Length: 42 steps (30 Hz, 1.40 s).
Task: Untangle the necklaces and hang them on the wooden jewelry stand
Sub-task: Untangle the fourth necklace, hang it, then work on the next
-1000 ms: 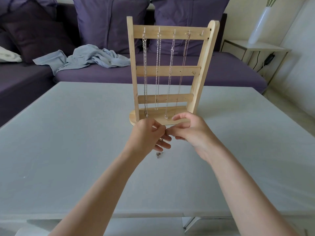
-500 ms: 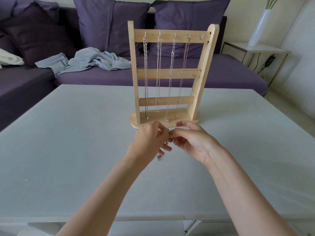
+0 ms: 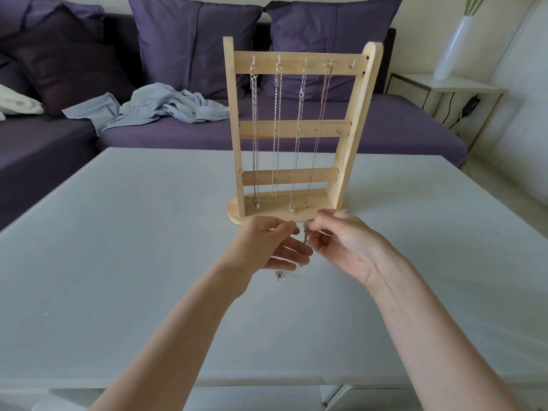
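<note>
From my remote seat, nearest are both forearms reaching in from the near edge of the pale grey desk (image 3: pixel 118 262), wrists raised above its middle. The left hand (image 3: pixel 267 247) pinches thumb to forefinger at the top of a thin silver chain necklace (image 3: pixel 304 243), its other fingers loosely spread below; the right hand (image 3: pixel 344 241) faces it, palm turned inward, its fingers (image 3: pixel 318 226) curled and pinching the same chain just beside the left. The chain drops between the hands, and its small pendant end (image 3: pixel 278 274) hangs low, near the desk; I cannot tell whether it touches.

I judge this chain very light, limp and slippery, easy to knot or snap at a link, so I would hold near the clasp end with fingertips only.

Beyond, near the far edge, stands the pale wooden ladder-shaped jewelry stand (image 3: pixel 296 129), four silver chains (image 3: pixel 277 129) hanging from its top rail, the rightmost hook (image 3: pixel 352 64) free.
</note>
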{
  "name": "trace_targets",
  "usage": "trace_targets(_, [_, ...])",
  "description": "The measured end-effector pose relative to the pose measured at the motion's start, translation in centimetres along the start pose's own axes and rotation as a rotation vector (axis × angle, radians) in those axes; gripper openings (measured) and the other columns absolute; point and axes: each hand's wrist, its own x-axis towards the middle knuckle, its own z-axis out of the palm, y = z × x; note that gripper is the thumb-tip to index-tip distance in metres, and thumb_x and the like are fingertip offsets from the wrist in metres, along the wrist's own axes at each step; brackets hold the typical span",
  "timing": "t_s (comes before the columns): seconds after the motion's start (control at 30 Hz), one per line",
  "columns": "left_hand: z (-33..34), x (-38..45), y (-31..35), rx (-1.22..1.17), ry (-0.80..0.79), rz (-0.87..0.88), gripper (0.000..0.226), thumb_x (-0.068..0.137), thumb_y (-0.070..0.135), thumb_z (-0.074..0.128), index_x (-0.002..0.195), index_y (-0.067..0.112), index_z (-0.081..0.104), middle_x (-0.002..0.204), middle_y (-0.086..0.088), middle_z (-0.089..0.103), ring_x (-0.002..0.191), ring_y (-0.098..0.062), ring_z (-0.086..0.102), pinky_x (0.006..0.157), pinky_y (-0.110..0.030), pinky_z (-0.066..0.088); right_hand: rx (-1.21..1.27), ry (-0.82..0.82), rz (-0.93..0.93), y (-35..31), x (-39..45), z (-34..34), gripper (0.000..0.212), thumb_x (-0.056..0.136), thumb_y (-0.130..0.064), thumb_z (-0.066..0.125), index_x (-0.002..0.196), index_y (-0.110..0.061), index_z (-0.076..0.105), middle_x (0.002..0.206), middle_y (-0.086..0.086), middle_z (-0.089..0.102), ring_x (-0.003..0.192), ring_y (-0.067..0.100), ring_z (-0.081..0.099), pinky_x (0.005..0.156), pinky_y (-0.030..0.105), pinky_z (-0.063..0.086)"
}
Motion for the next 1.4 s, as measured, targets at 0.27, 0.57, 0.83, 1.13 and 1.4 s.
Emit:
trace_targets(0.27, [-0.3,0.1,-0.1,0.13,0.026,0.027,0.012,0.089,0.015,0.058,0.085,0.005,0.064,0.06,0.003,0.068,0.052,-0.005,0.061,0.048,-0.013,0.046,-0.11,-0.039,0.013,0.2,0.1,0.3,0.027,0.08,0.015,0.048,0.078,-0.012,0.048,0.067,0.007,0.051,0.059,0.016,0.043,0.061,0.024,0.038])
trace_targets(0.57, [-0.2,0.5,-0.5,0.337,0.066,0.242,0.008,0.082,0.005,0.064,0.076,0.01,0.062,0.062,0.001,0.069,0.049,-0.008,0.063,0.042,-0.015,0.042,-0.154,-0.007,0.004,0.2,0.2,0.2,0.028,0.079,0.016,0.05,0.076,-0.012,0.048,0.066,0.008,0.05,0.058,0.017,0.045,0.064,0.026,0.04])
trace_targets(0.83, [0.0,0.4,-0.8,0.579,0.087,0.433,0.017,0.089,0.01,0.056,0.073,0.014,0.05,0.064,0.002,0.068,0.047,-0.009,0.063,0.042,-0.021,0.047,-0.154,0.006,0.018,0.1,0.4,0.4,0.027,0.082,0.012,0.046,0.067,-0.011,0.045,0.061,0.008,0.047,0.055,0.017,0.042,0.057,0.024,0.038])
trace_targets(1.13, [-0.5,0.6,-1.7,1.04,0.118,0.715,0.011,0.083,0.024,0.045,0.08,0.028,0.035,0.065,0.003,0.063,0.059,-0.025,0.066,0.057,-0.04,0.051,-0.265,0.088,0.105,-0.4,0.1,-0.1,0.025,0.083,0.005,0.045,0.063,-0.009,0.044,0.058,0.008,0.047,0.047,0.015,0.037,0.045,0.021,0.035])
trace_targets(1.4, [0.2,0.7,-1.5,0.542,0.197,0.509,0.012,0.082,0.006,0.065,0.078,0.018,0.064,0.07,0.014,0.064,0.06,0.001,0.061,0.058,-0.012,0.05,-0.249,0.024,0.023,-0.8,-0.5,-0.1,0.028,0.081,0.011,0.044,0.064,-0.011,0.043,0.063,0.008,0.047,0.054,0.017,0.041,0.051,0.021,0.038])
